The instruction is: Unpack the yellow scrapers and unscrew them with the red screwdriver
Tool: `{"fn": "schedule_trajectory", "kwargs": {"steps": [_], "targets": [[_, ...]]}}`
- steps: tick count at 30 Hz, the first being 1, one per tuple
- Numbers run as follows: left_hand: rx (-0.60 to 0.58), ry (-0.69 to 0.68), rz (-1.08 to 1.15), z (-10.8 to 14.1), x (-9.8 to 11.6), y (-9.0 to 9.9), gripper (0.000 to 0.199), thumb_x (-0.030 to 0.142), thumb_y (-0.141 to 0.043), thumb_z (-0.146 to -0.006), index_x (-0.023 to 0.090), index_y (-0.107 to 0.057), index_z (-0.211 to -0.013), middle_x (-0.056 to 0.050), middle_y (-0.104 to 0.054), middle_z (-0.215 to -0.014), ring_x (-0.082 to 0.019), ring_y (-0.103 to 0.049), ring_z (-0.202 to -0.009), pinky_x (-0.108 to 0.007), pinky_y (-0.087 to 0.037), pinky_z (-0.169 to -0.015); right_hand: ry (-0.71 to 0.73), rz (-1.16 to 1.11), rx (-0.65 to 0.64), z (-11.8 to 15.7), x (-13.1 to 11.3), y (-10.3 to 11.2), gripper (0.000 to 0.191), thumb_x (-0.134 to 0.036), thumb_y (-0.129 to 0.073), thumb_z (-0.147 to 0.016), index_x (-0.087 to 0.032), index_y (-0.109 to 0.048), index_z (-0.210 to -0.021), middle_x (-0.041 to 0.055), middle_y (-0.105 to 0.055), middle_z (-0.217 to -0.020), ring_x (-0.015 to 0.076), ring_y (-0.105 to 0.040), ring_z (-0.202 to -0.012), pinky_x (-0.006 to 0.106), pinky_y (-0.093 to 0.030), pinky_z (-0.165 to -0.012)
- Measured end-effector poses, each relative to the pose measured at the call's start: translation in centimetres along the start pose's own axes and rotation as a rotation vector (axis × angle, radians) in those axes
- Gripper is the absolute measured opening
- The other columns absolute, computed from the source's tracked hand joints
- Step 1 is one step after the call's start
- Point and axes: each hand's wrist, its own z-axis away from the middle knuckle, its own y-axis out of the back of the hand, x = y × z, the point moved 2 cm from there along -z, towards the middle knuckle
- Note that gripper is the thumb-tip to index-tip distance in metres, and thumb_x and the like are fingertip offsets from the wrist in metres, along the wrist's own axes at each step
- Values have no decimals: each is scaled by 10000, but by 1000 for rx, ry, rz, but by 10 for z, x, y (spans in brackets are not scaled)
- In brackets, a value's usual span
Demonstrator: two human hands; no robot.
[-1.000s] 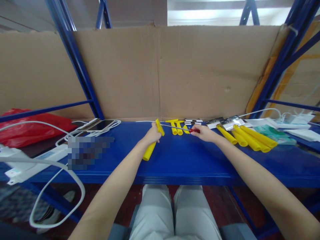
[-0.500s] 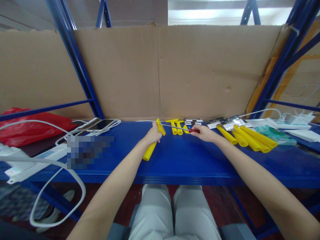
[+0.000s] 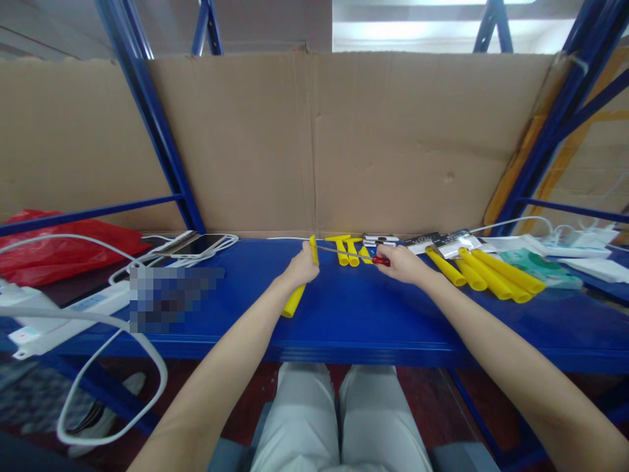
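Observation:
My left hand (image 3: 301,267) is closed round a yellow T-shaped tool (image 3: 293,301), its head upright above my fingers and its tubular handle below. My right hand (image 3: 400,263) grips the red handle of a screwdriver (image 3: 382,261). The thin metal shaft runs left from there, and its end is at the head of the yellow tool; whether it is inside a screw I cannot make out. Behind, between my hands, two yellow T-shaped pieces (image 3: 340,250) lie on the blue table (image 3: 344,314), with a small yellow piece (image 3: 364,254) beside them.
Several yellow tubes (image 3: 496,275) and black-and-white packets (image 3: 452,242) lie at the right, near a green plastic bag (image 3: 540,269). Small packets (image 3: 381,239) lie at the back. At the left are a red bag (image 3: 73,246), a power strip (image 3: 73,321) and white cables. Cardboard (image 3: 314,144) stands behind.
The yellow tool's head has turned in my left hand and now appears narrower. My right hand and the screwdriver's red handle have shifted slightly, the handle a little lower.

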Motion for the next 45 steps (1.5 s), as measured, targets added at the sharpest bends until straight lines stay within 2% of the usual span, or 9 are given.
{"fn": "schedule_trajectory", "kwargs": {"steps": [3, 8, 17, 21, 27, 33, 38, 42, 45], "targets": [[0, -15, -10, 0, 0, -2, 474, 119, -469, -763, 105, -280, -1198, -211, -627, -1014, -277, -648, -883, -343, -494, -716, -34, 80, -8, 1, -1, 1, 152, -228, -457, -799, -174, -564, -893, 74, -673, -761, 199, -587, -684, 266, -287, -591], [0, -16, -13, 1, 2, -1, 474, 123, -459, -775, 102, -268, -1209, -214, -626, -1014, -276, -643, -899, -342, -491, -719, -52, 203, -2, 0, -5, 2, 226, -242, -423, -823, -156, -581, -959, 106, -690, -808, 223, -602, -747, 305, -291, -692], [-10, -9, -28, 3, 4, 0, 464, 127, -464, -776, 92, -272, -1197, -219, -637, -995, -278, -650, -881, -344, -491, -715, -76, 187, 45, 0, -6, 4, 247, -262, -415, -804, -138, -622, -855, 121, -685, -931, 221, -595, -831, 317, -269, -709], [-8, -21, -36, 2, 3, -1, 439, 127, -459, -778, 91, -288, -1180, -229, -635, -993, -279, -657, -856, -354, -494, -709, -53, 190, 0, 1, -7, 4, 238, -301, -448, -793, -168, -646, -796, 90, -695, -837, 207, -601, -788, 301, -287, -694], [-15, -34, -56, 1, 1, -1, 411, 127, -440, -785, 80, -301, -1168, -242, -630, -997, -283, -657, -849, -355, -496, -696, -109, 46, -125, 2, -7, 2, 245, -368, -486, -781, -202, -660, -736, 48, -679, -710, 181, -593, -670, 254, -298, -563], [-1, -32, -74, 1, 1, -2, 427, 137, -443, -785, 81, -304, -1185, -239, -627, -1008, -289, -650, -872, -354, -494, -704, -105, -126, -94, 3, 0, 4, 256, -364, -474, -795, -206, -673, -765, 23, -678, -711, 148, -583, -641, 228, -325, -545], [-12, -32, -86, 2, 2, -1, 456, 149, -463, -784, 88, -295, -1204, -237, -620, -1031, -280, -651, -871, -355, -493, -713, -165, 62, -47, 6, -6, 11, 277, -342, -457, -804, -248, -686, -928, 39, -706, -841, 189, -618, -751, 256, -361, -610], [-20, -31, -80, 4, 4, 1, 440, 147, -459, -788, 87, -299, -1193, -223, -625, -1016, -269, -650, -875, -344, -495, -720, -147, 222, -63, 6, -15, 14, 295, -330, -418, -828, -223, -680, -909, 76, -705, -848, 211, -627, -766, 294, -379, -686], [-12, -28, -64, 6, 5, 3, 422, 150, -462, -791, 94, -310, -1180, -213, -623, -1016, -263, -648, -881, -337, -495, -729, -145, 262, -78, 6, -17, 12, 293, -319, -404, -830, -208, -667, -896, 90, -702, -828, 222, -630, -757, 303, -376, -678]]}}
